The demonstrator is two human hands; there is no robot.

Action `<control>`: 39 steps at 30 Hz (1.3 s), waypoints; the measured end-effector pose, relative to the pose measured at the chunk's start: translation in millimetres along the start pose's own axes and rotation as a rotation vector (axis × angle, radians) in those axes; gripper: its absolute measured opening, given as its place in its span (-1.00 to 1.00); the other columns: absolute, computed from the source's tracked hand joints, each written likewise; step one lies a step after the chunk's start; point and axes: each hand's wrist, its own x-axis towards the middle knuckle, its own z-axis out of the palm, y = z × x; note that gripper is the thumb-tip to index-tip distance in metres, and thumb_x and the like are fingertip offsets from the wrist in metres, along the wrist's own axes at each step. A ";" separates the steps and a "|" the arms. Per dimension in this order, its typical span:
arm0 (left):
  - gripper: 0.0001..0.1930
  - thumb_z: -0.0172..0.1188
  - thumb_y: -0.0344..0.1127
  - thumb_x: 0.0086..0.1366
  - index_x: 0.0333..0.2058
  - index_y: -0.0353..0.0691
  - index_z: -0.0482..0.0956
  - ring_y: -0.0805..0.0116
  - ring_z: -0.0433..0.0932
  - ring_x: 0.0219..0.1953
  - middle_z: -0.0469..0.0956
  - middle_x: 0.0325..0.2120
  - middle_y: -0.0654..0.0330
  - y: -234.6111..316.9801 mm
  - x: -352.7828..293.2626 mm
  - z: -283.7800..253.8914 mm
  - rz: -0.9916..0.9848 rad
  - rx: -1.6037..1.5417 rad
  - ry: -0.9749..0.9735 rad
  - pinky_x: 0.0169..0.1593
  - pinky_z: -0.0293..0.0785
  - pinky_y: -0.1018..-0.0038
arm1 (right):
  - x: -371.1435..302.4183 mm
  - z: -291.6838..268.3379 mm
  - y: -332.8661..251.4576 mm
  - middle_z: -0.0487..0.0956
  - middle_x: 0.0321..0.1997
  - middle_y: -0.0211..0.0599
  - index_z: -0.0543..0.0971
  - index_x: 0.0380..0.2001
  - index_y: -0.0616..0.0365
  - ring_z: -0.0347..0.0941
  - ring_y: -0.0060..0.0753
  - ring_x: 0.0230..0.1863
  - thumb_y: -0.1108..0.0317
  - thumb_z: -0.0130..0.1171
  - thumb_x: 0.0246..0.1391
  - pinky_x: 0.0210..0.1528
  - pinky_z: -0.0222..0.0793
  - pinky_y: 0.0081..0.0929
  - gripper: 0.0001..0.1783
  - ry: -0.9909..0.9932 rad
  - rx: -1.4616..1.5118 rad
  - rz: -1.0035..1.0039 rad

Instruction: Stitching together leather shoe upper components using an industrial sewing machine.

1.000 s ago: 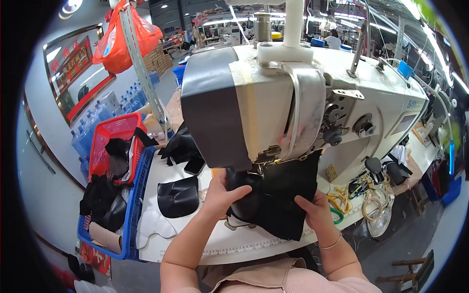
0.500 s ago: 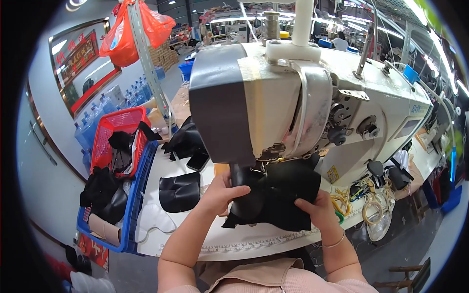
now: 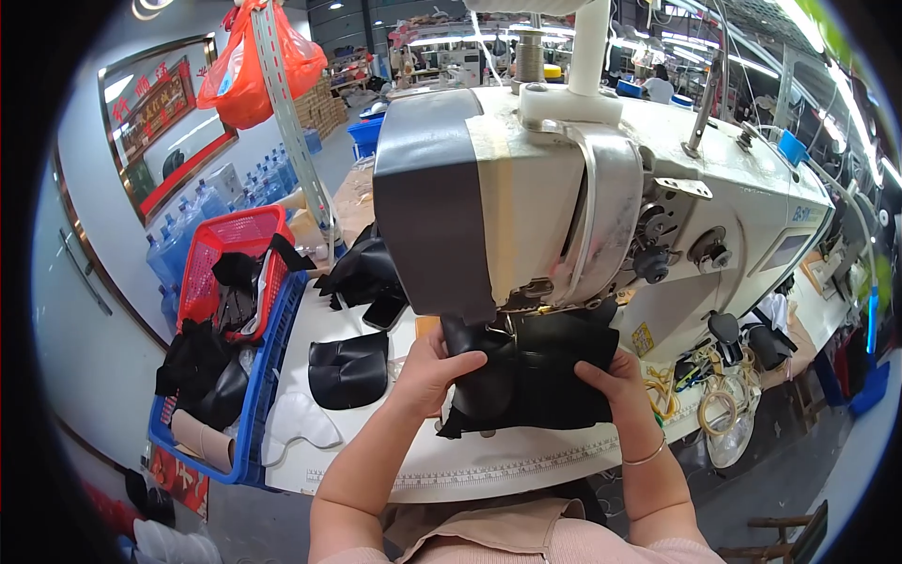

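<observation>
Under the head of a large sewing machine (image 3: 540,197) lies a black leather piece (image 3: 554,376), part smooth and shiny, part matte. My left hand (image 3: 434,371) grips its left side, thumb on top and fingers underneath. At the right edge, my right hand (image 3: 613,381) pinches the same piece with the thumb on top. The needle area sits at the piece's far edge, mostly hidden by the machine head. A separate shaped black leather piece (image 3: 349,369) lies flat on the white table (image 3: 395,461), left of my left hand.
A blue crate (image 3: 252,442) and a red basket (image 3: 246,226) with black pieces stand at the left. A white shaped piece (image 3: 299,425) and a dark phone (image 3: 384,310) lie on the table. Cords, tape rolls (image 3: 718,412) and tools crowd the right. A ruler strip follows the front edge.
The leather piece's right side has shifted slightly up, and my right hand has moved a little up and right with it. My left hand keeps its hold. The whole view has shifted slightly.
</observation>
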 end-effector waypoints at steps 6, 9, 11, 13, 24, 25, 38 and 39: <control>-0.54 0.25 -0.51 0.00 -0.08 -0.32 0.34 0.40 0.51 -0.21 0.50 -0.23 0.16 2.6 3.8 3.9 -0.012 0.007 0.071 -0.06 0.40 0.49 | 16.2 -5.7 -5.7 0.58 -0.25 -0.28 0.51 -0.20 0.28 0.50 -0.56 -0.28 0.57 0.21 -0.08 -0.20 0.43 -0.62 -0.71 -0.038 0.024 0.050; -0.54 0.25 -0.51 0.00 -0.09 -0.34 0.34 0.40 0.50 -0.21 0.49 -0.22 0.14 2.2 7.4 2.9 0.002 0.001 0.066 -0.07 0.40 0.49 | 27.1 -4.8 -18.1 0.58 -0.27 -0.30 0.51 -0.23 0.28 0.49 -0.57 -0.30 0.55 0.22 -0.08 -0.21 0.43 -0.62 -0.73 -0.063 0.006 0.106; -0.54 0.26 -0.50 0.01 -0.09 -0.35 0.33 0.40 0.50 -0.21 0.48 -0.22 0.12 3.4 8.7 5.7 0.081 0.009 0.062 -0.06 0.40 0.48 | 30.2 -7.2 -20.2 0.58 -0.28 -0.32 0.51 -0.24 0.27 0.49 -0.58 -0.30 0.54 0.23 -0.09 -0.22 0.42 -0.63 -0.74 -0.072 -0.012 0.142; -0.54 0.26 -0.50 0.01 -0.09 -0.36 0.33 0.40 0.50 -0.21 0.48 -0.22 0.12 2.2 9.0 3.1 0.072 -0.001 0.049 -0.06 0.40 0.48 | 34.5 -12.8 -15.8 0.57 -0.30 -0.36 0.51 -0.26 0.27 0.48 -0.60 -0.32 0.53 0.24 -0.09 -0.23 0.42 -0.63 -0.75 -0.093 -0.065 0.096; -0.52 0.27 -0.48 0.00 -0.07 -0.32 0.33 0.41 0.48 -0.16 0.47 -0.21 0.15 0.4 12.5 -3.9 0.010 -0.052 0.053 -0.08 0.39 0.51 | 43.5 -5.5 -20.7 0.58 -0.32 -0.37 0.52 -0.30 0.25 0.48 -0.60 -0.32 0.51 0.25 -0.10 -0.27 0.41 -0.64 -0.77 -0.099 -0.041 0.049; -0.52 0.27 -0.48 0.00 -0.07 -0.31 0.34 0.40 0.48 -0.17 0.47 -0.21 0.16 2.0 12.6 -1.7 0.029 -0.045 0.062 -0.08 0.39 0.50 | 47.4 -6.7 -21.5 0.58 -0.32 -0.37 0.52 -0.31 0.25 0.49 -0.60 -0.32 0.50 0.26 -0.11 -0.27 0.41 -0.64 -0.78 -0.101 -0.032 0.064; -0.53 0.29 -0.44 0.00 -0.06 -0.33 0.39 0.34 0.49 -0.16 0.49 -0.19 0.13 -5.7 8.1 -2.7 -0.138 -0.042 -0.024 -0.03 0.39 0.47 | -24.5 15.3 -15.8 0.49 -0.10 -0.48 0.55 -0.23 -0.13 0.37 -0.27 -0.03 0.22 0.23 -0.16 0.17 -0.01 -0.11 -0.68 0.099 -1.526 -1.183; -0.55 0.29 -0.44 0.00 -0.09 -0.35 0.41 0.34 0.49 -0.17 0.50 -0.21 0.13 -6.3 9.0 -2.3 -0.123 -0.043 -0.034 -0.03 0.39 0.47 | -21.5 19.8 -9.4 0.48 -0.06 -0.55 0.55 -0.25 -0.17 0.35 -0.31 0.01 0.23 0.20 -0.15 0.19 -0.10 -0.07 -0.71 0.102 -1.661 -1.212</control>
